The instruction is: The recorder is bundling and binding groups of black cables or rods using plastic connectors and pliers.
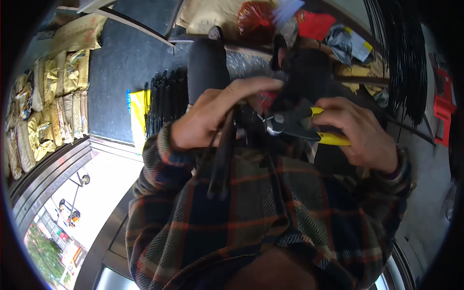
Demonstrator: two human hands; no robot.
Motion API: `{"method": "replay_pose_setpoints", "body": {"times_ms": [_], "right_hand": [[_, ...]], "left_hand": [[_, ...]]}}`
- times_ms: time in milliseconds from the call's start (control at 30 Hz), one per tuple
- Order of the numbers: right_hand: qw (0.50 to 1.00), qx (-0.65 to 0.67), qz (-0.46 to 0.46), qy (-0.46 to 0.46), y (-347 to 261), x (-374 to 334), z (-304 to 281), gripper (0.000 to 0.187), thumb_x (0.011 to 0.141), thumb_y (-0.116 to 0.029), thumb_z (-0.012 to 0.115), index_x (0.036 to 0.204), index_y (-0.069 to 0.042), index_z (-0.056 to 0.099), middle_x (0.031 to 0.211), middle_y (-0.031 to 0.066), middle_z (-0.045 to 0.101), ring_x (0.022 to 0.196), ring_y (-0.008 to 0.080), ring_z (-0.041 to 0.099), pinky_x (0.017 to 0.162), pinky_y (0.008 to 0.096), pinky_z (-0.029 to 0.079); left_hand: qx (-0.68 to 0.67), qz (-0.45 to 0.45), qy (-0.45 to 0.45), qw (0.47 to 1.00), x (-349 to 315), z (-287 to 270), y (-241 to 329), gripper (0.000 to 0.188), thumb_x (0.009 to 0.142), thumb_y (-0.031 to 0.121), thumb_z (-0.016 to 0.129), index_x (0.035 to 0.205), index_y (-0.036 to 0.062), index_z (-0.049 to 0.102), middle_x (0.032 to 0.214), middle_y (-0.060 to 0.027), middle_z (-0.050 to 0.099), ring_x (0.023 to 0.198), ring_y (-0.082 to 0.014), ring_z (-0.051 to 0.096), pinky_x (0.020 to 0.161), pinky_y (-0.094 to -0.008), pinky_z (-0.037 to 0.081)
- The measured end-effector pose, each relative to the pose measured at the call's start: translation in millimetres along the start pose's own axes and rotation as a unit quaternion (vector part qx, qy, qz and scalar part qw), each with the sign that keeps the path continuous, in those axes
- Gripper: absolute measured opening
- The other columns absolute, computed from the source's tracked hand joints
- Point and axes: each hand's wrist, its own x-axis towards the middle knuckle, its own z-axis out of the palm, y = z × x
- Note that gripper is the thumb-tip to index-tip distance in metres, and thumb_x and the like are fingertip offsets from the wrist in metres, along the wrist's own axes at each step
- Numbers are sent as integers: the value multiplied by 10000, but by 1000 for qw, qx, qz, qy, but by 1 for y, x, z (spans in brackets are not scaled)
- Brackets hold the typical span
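Observation:
My right hand [362,133] is closed round the yellow-and-black grips of a pair of pliers [294,124]. The two grips stand apart, and the metal jaws point left toward my other hand. In my left hand [208,118] is a long, dark, rod-like piece [221,166], gripped near its upper end and hanging down in front of my plaid jacket. A small red thing [266,100] shows beyond the fingers, too blurred to name. What lies right at the tip of the jaws is lost in the dark.
A row of thin black rods [166,99] lies left of my leg, beside a yellow-and-white packet [138,118]. More black strands [408,67] hang at the right. Wrapped packages [50,96] are stacked far left. A red bag [255,21] sits ahead, past my feet.

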Motion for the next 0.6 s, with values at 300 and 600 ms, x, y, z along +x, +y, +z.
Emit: {"method": "replay_pose_setpoints", "body": {"times_ms": [300,600], "right_hand": [[558,752,188,-296,32,-3,33,745,789,-273,665,1279,62,214,746,166,608,566,195,634,454,251,503],[998,66,3,18,13,-8,20,503,822,-134,601,1234,38,369,1004,144,570,794,205,622,644,296,511]], "left_hand": [[3,137,-104,985,8,8,-18,657,501,320,815,996,-43,581,775,-135,630,617,-211,603,522,-274,465],[36,41,-49,997,12,5,-14,672,509,388,805,972,-47,587,877,-147,624,763,-279,612,687,-355,489]]}}
